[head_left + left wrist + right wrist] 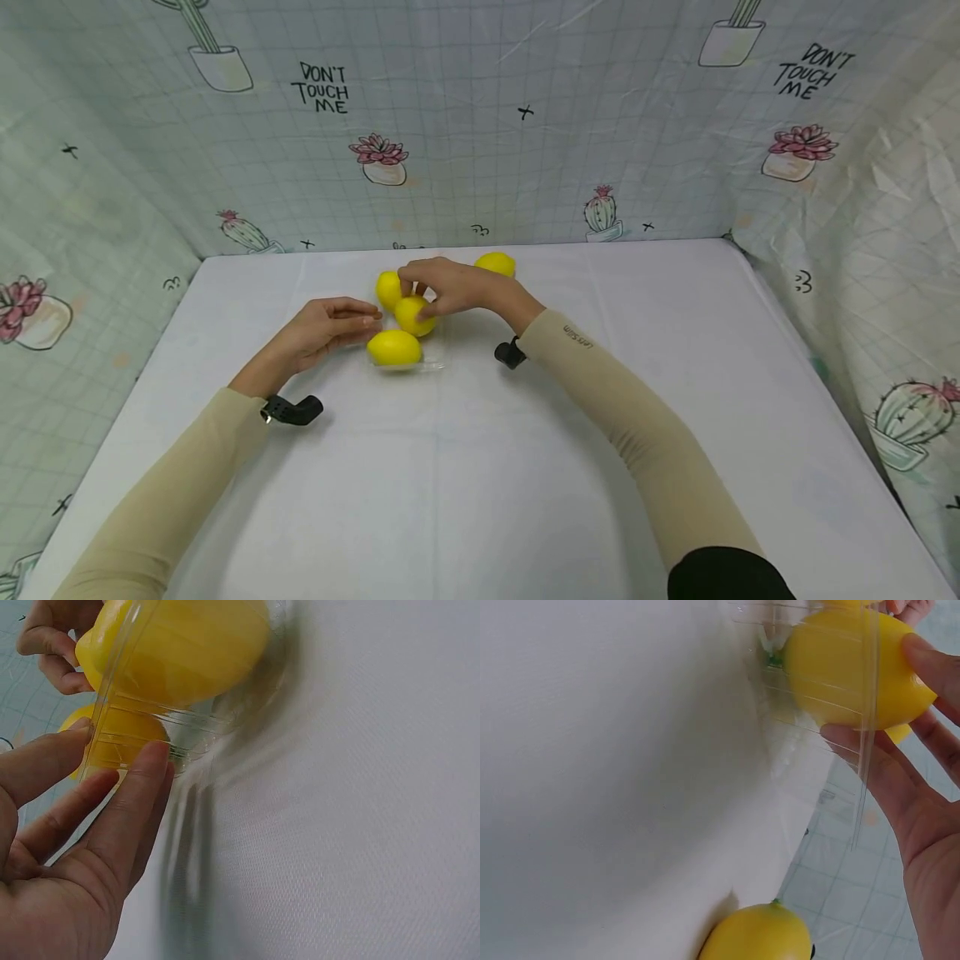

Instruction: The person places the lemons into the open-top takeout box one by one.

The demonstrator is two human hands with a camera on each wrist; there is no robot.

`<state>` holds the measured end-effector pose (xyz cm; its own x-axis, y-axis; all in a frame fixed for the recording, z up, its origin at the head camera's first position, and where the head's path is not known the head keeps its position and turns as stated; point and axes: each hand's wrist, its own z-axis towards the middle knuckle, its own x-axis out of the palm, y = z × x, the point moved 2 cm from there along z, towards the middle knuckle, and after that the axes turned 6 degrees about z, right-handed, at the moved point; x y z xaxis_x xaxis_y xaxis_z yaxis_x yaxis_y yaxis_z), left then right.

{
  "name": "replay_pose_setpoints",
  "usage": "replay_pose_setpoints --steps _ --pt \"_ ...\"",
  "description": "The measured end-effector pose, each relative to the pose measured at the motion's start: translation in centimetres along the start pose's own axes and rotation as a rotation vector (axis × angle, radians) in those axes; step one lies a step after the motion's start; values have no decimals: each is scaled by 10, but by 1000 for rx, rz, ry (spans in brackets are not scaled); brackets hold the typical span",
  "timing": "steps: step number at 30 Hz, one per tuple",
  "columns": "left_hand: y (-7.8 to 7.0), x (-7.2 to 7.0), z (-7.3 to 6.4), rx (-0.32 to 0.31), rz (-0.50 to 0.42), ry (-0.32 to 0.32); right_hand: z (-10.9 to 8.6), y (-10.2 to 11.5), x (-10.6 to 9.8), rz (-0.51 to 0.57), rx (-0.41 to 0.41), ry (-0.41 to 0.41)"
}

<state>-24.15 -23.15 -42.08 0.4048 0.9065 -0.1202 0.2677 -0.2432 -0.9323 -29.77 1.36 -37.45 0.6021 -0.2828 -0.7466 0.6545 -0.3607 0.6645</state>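
Note:
A clear plastic container (431,366) rests on the white table with yellow lemons in it. My left hand (318,333) holds its left side; the left wrist view shows the thumb at the rim and the fingers against the ribbed wall. From above, my right hand (453,285) grips a lemon (414,317), its thumb and fingers around the fruit inside the container wall. One lemon (394,347) lies at the near end of the container, and another lemon (387,289) is at the far left, partly hidden by the gripped one.
Behind my right wrist, a separate lemon (496,264) sits on the table (525,492) near its back edge. Patterned cloth (465,125) with printed cacti stands along the back and both sides. Each wrist wears a black strap camera (292,410).

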Motion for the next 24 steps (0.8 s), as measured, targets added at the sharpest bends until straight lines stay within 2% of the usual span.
replay_pose_setpoints --steps 6,12,18,24 --pt "1 -2 1 22 25 0 2 2 3 0 -3 -14" --pt "0 -2 1 11 32 -2 2 2 2 18 -28 -4" --pt "-3 -1 -1 2 60 0 -1 5 -5 13 8 34" --pt "-4 -2 -3 -8 73 -7 -11 8 -15 -37 25 92"
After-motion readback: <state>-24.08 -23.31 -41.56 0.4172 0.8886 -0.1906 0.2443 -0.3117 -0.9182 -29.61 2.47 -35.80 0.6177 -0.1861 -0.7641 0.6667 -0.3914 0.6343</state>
